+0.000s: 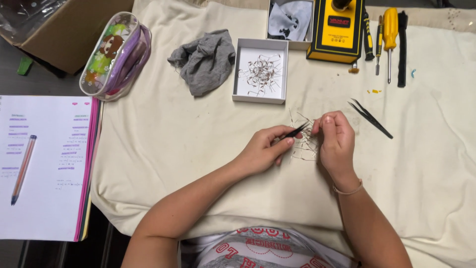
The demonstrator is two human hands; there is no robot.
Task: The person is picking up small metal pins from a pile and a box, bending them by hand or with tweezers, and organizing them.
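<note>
Tweezers [296, 131] sitting pinched in my left hand [265, 149], tips touching the wire pile [305, 141]. I'm pinching one wire with right hand [337, 141] fingertips [328, 120]. Spare tweezers [369, 117] lying nearby.

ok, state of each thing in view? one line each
left hand: gripping black tweezers
right hand: pinching the wire components
spare tweezers: lying loose on cloth
white box: open, holds wire components
pencil case: on its side; zip not visible
notebook: open, pen on it
grey rag: crumpled
screwdriver: lying flat
</note>
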